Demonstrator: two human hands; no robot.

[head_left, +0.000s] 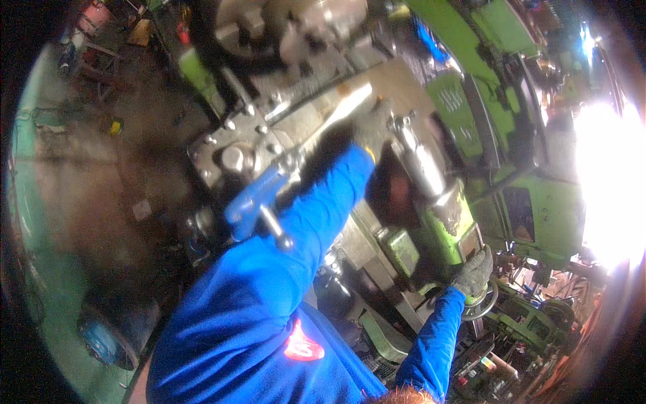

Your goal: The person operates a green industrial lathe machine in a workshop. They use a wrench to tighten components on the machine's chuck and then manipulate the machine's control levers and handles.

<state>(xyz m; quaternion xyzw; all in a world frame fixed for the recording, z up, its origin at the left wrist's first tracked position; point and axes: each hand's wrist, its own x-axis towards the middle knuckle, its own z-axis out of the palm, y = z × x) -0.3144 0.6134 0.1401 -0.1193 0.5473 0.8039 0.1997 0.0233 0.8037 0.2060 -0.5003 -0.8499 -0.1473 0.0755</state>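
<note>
I stand at a green metal lathe in blue sleeves and grey gloves. My left arm stretches across the carriage, and my left hand (372, 130) is beside the drill chuck (402, 126) on the tailstock's shiny quill (425, 168). Its fingers are dark and smeared, so whether they grip anything is unclear. At the rear of the green tailstock (452, 219), my right hand (474, 272) is closed on the rim of a handwheel (492, 304). Left of my left forearm sit a square tool post (208, 153) with several bolts and a blue part (254, 200) bearing a ball-ended metal lever (274, 227).
The large round lathe chuck (245, 30) is at the top, blurred. Green machine panels (459, 111) rise on the right beside a glaring light. Another green machine (538, 320) and clutter lie at lower right. A blue round object (101, 342) is on the floor at lower left.
</note>
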